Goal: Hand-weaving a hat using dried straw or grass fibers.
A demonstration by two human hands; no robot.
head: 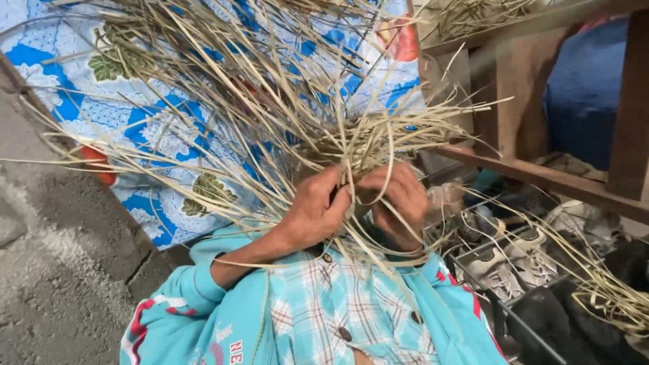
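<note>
Woven knot of dry straw strips (351,152) sits just above & touching both hands, loose ends fanning up-left & right, long axes radiating from centre. Pale tan, flat, stiff. Left hand (314,213) & right hand (400,203) equally near, fingers curled narrow, pinching strips. Behind: blue floral cloth (155,128); wooden frame (541,169) to the right
</note>
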